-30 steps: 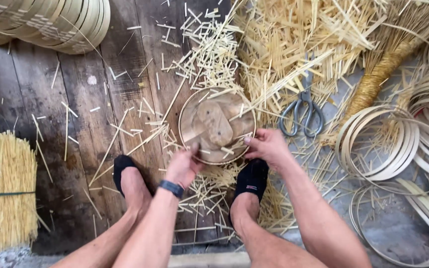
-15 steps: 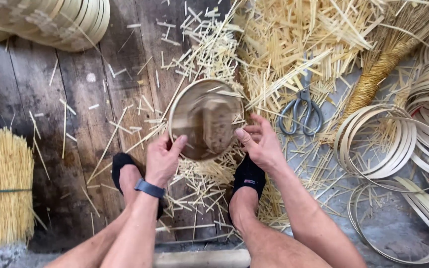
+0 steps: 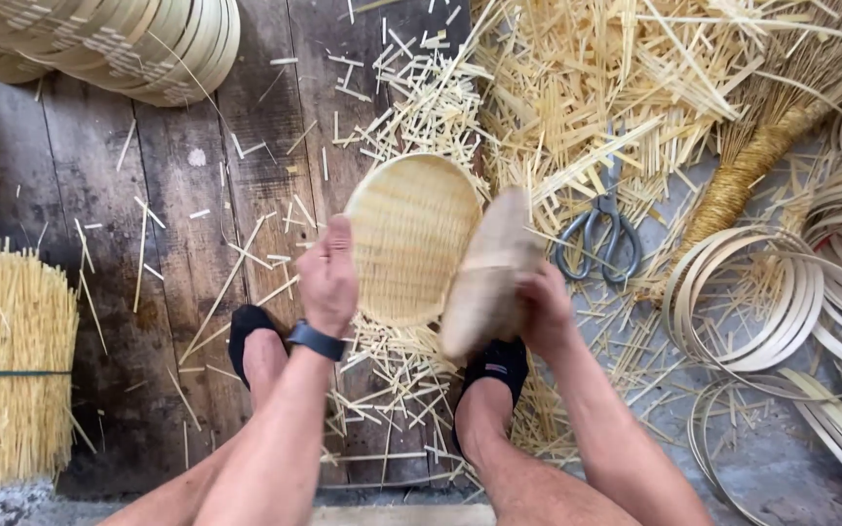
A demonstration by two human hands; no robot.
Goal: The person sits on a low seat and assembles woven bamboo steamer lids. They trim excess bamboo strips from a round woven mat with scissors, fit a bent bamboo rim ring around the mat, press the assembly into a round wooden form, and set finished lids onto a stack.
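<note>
Two hands lift a woven bamboo tray and a wooden block.
Left hand (image 3: 328, 278) grips the tray (image 3: 409, 237) edge; right hand (image 3: 544, 310) clasps the block (image 3: 487, 275) beside it, scissors (image 3: 598, 237) lying further right.

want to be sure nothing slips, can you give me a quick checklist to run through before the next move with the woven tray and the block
1. Left hand grips the rim of the round woven tray: ok, fingers wrap its left edge.
2. Right hand holds the pale wooden block: ok, gripped at its lower end.
3. Tray and block touching or apart: cannot tell, the block overlaps the tray's right edge in this view.
4. Scissors out of the way of the hands: ok, they lie on the floor to the right.
5. Footing: not ok, loose bamboo sticks litter the boards between the feet.
6. Bamboo hoops away from the feet: ok.
</note>
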